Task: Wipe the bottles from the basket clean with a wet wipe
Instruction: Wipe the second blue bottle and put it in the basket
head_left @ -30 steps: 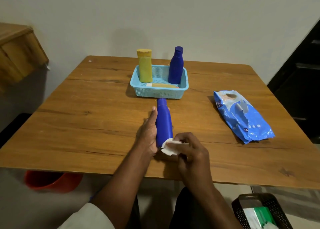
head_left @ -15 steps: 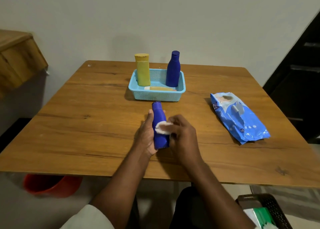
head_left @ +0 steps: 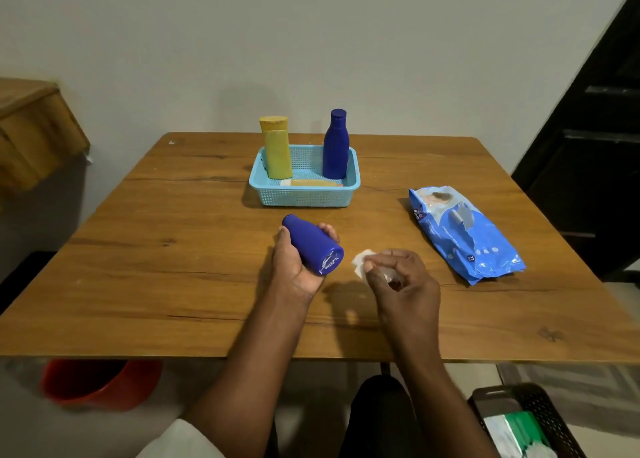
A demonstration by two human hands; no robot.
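Presently: left hand [head_left: 294, 267] wrapped around tilted blue bottle [head_left: 311, 244], base toward camera; right hand [head_left: 398, 277], at its 3 o'clock, pinches crumpled wet wipe [head_left: 362, 265]. Risk: damp plastic may slip from the one-handed hold. Wooden table [head_left: 173, 250]; turquoise basket [head_left: 304, 194] at 12; wipes pack [head_left: 464, 232] at 2; grey wall [head_left: 311, 42].

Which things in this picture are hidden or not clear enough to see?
Head view only:
- Bottle cap: hidden, pointing away behind its body and the left hand.
- Wipe: mostly covered by the right hand.
- Tube in the basket: partly hidden by the front wall.
- Pack print: too small.
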